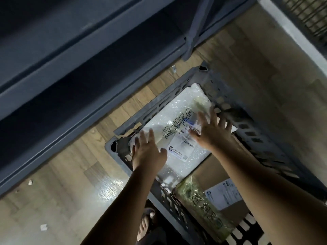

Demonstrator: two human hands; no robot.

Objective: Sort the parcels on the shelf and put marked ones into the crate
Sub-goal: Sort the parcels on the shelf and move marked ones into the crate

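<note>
Loosely splayed: left hand [149,152], right hand [208,133] over white parcel [178,110] in crate [221,96], handwriting parallel end wall.

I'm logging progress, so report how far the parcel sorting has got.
Done: the crate already holds a white bubble-wrapped parcel with handwritten marks, a second marked parcel and a cardboard box. In hand: the left hand and right hand spread open over that first parcel. Left: the shelf looks dark; remaining parcels cannot be told.

Head view, steeply down over crate [228,96]
</note>
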